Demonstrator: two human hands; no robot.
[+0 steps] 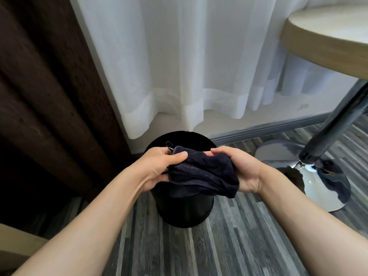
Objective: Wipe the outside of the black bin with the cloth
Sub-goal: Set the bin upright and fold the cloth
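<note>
Both forearms reach forward and meet over the bin. The left hand [159, 166] is turned palm inward, its thumb laid flat across the top of the cloth [203, 174] and its fingers curled under, clamped on the cloth's left end. One dark cloth, bunched and folded, sags between the two hands, held above the mouth of the black bin [185, 208]; whether it brushes the rim I cannot tell. The right hand [239, 168] faces the left one, fingers bent over the cloth's right end and closed on it, wrist bent. One bin stands upright on the grey plank floor [229, 246], just in front of a white sheer curtain [189, 66]. To the right, one round bench [328, 40] on a chrome pedestal [326, 176].
</note>
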